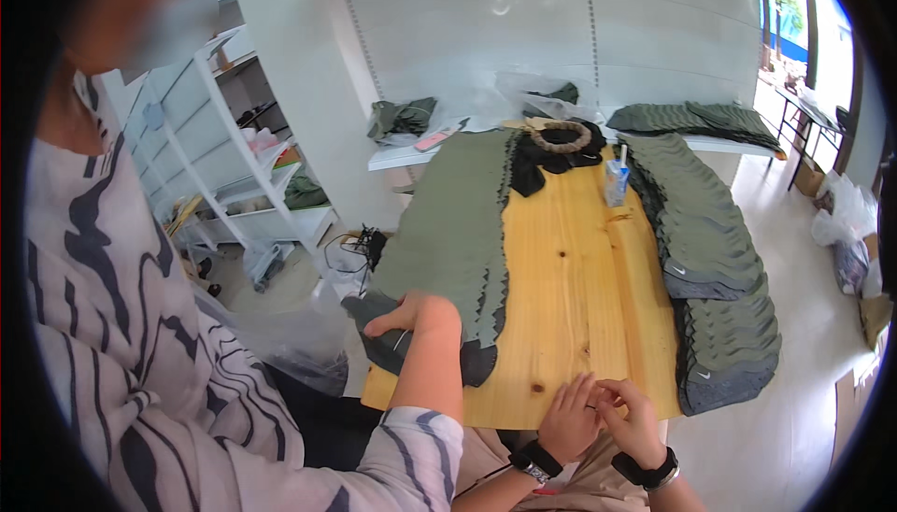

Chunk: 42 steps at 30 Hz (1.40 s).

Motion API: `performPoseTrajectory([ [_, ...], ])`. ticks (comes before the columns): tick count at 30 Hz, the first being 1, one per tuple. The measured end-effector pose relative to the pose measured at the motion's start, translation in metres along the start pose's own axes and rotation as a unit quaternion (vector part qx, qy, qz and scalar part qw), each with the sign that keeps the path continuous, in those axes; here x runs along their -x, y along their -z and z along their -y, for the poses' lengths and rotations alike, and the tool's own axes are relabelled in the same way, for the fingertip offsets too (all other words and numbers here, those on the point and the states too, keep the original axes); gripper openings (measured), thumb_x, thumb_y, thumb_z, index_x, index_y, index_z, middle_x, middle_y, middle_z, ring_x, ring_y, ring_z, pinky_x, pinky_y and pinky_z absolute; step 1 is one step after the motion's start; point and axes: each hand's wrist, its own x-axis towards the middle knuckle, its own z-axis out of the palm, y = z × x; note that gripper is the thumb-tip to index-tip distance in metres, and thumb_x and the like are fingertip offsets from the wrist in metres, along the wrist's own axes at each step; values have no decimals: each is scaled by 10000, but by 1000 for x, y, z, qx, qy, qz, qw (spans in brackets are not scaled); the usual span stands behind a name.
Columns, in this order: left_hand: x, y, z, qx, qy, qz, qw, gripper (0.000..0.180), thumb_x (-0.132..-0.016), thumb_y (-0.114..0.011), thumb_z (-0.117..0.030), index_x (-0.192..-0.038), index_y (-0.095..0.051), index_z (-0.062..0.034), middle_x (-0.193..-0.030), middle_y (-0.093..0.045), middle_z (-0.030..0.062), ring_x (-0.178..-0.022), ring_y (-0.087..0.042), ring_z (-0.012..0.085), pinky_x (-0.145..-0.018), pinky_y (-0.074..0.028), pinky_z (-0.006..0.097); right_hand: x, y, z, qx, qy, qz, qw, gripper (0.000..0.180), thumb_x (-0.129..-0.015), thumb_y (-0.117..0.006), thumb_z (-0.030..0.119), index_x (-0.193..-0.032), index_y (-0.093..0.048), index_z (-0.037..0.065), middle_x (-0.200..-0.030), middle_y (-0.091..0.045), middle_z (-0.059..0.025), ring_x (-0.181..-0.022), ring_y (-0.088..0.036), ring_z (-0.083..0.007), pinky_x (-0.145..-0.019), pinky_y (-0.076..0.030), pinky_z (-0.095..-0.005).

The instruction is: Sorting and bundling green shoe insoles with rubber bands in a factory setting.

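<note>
Your L hand [568, 428] is straight-fingered, R hand [639, 426] curled against it by the counter [579, 297] edge; can't tell what's pinched, if anything. Nearer green stack [731, 348] sits counter-right. Prob fingertip fiddling rn; next move needs hands apart.

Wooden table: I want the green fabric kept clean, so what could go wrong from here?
The drink carton, straw in, stands beside the farther right-hand fabric stack; a knock might spill onto it. The nearer stack seems to jut past the table, so pieces could slide to the floor.
</note>
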Motion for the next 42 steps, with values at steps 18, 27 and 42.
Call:
performPoseTrajectory([
  [18,-5,-3,-1,-37,-15,-51,998,376,-801,-518,-184,-1126,-580,-7,-1206,-565,120,-1134,-530,263,-945,-411,416,-19,-13,-25,218,82,-110,966,175,-763,-568,45,-932,-606,15,-1045,-571,-160,-990,-537,-326,-857,-399,-389],
  [27,-4,-2,-2,-39,-13,-52,998,396,-817,-487,-196,-1153,-568,-2,-1205,-563,127,-1141,-523,268,-939,-411,420,-18,-17,-30,253,114,-117,954,151,-774,-545,29,-909,-608,8,-1013,-592,-145,-1042,-538,-335,-863,-399,-399],
  [42,3,-1,0,-34,1,-33,999,494,-898,-393,-289,-1315,-412,-24,-1364,-415,149,-1265,-394,263,-1035,-328,400,-14,-37,30,173,154,-26,972,291,-737,-568,29,-1024,-607,47,-825,-600,-182,-844,-566,-343,-795,-419,-409],
])
